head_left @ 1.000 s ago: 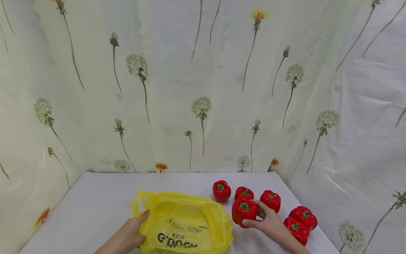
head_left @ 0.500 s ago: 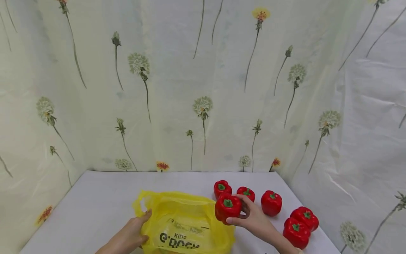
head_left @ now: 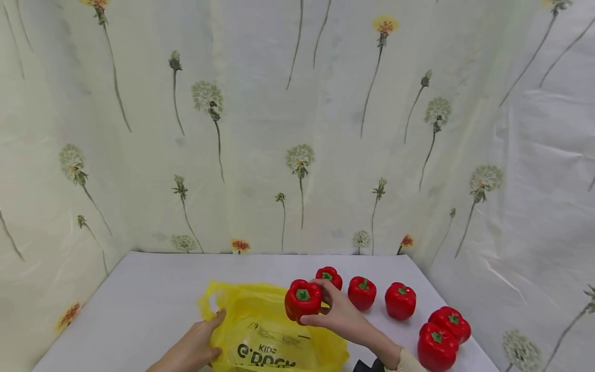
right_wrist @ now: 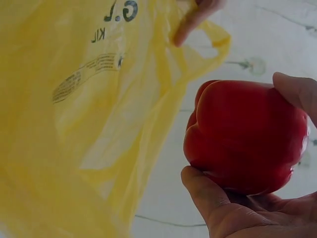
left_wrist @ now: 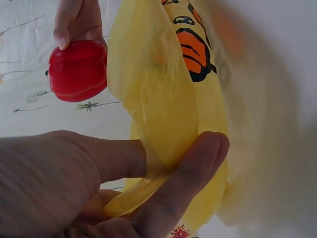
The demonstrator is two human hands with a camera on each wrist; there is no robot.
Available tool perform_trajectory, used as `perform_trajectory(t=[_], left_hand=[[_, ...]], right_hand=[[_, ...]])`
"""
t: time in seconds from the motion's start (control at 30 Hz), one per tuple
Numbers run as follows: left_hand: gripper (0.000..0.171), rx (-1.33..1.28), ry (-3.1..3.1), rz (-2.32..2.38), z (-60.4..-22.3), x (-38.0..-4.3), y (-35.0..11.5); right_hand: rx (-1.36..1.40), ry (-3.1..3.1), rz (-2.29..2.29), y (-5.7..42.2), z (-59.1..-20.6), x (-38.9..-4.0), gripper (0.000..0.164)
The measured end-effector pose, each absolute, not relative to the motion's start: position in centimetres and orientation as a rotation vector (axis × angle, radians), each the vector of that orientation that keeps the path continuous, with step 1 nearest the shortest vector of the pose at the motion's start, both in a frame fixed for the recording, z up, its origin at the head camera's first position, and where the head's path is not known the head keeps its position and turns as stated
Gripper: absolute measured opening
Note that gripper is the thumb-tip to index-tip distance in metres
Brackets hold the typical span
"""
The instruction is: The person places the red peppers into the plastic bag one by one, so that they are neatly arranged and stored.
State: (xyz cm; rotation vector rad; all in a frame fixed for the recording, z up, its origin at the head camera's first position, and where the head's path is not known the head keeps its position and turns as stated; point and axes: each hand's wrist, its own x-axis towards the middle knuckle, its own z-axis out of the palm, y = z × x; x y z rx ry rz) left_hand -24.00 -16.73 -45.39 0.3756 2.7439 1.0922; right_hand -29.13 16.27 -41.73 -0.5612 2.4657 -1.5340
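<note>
My right hand [head_left: 341, 312] grips a red bell pepper [head_left: 303, 300] with a green stem, held over the right part of a yellow plastic bag [head_left: 251, 354]. In the right wrist view the thumb and fingers clasp the pepper [right_wrist: 247, 136] on opposite sides, with the bag [right_wrist: 94, 129] beside it. My left hand [head_left: 200, 341] pinches the bag's left edge near its handle hole. The left wrist view shows thumb and fingers folded round the yellow film [left_wrist: 168, 119]. The bag's mouth is spread and dark printed lettering shows inside.
Behind my right hand stand a partly hidden pepper [head_left: 330, 276], a middle pepper [head_left: 362, 293] and another pepper [head_left: 400, 301]. Two more peppers, a rear one [head_left: 450, 324] and a front one [head_left: 437, 347], touch near the right edge of the white table [head_left: 162, 294]. A flowered curtain [head_left: 260, 129] rises behind.
My right hand has carried the pepper left, from beside the bag to over its opening. My left hand keeps its hold on the bag's edge.
</note>
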Motion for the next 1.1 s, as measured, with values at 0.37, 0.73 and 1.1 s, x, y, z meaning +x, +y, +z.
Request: perform_trajectory(t=[0.37, 0.73, 1.1], left_hand=[[0.079, 0.425, 2.687, 1.143, -45.6, -24.0, -16.6], [0.078, 0.384, 2.679, 1.095, -46.3, -24.1, -16.1], [0.076, 0.357, 2.686, 1.082, -46.4, -24.1, -15.6]], right_hand=[[-0.674, 2.42, -1.537, 13.5, -41.1, -29.9, 0.076], [-0.751, 2.331, -1.546, 11.2, -41.3, -30.5, 0.071], [-0.75, 2.263, -1.543, 9.0, -43.3, -31.3, 0.063]])
